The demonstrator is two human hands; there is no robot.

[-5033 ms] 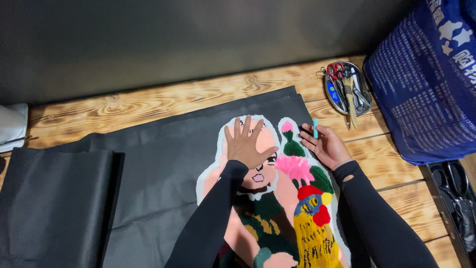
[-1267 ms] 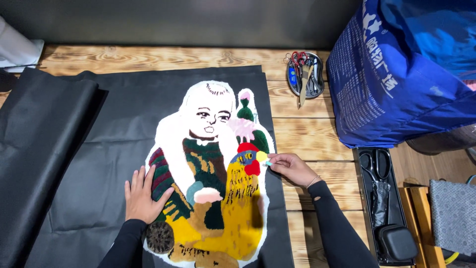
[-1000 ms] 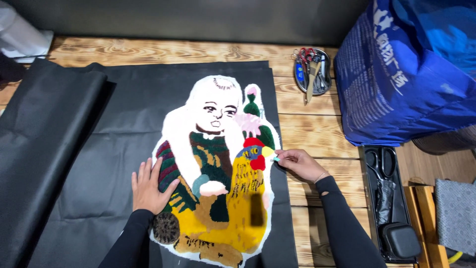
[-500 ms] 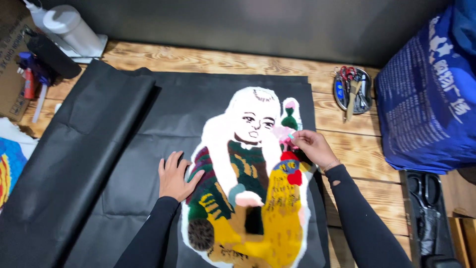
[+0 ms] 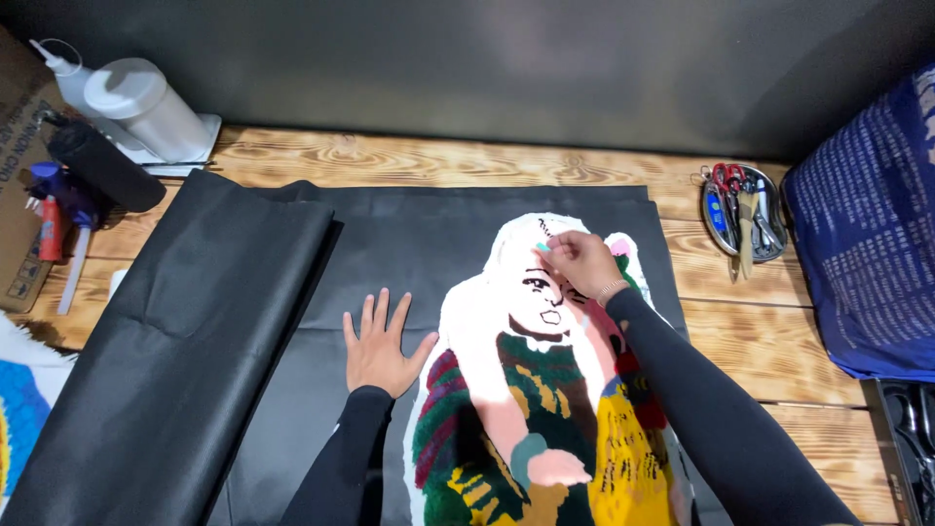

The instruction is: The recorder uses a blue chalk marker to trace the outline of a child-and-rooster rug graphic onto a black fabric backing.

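Here, left hand point(image 5: 382, 343) flat on black fabric point(image 5: 390, 234), beside rug point(image 5: 545, 390) edge.

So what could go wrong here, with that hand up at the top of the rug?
The right hand pinches a small pale blue thing at the tufted rug's white top edge; a slip could mark or snag the pile. The left hand presses only the black fabric, not the rug, so the rug might shift. The tool tray lies near the right elbow's path.
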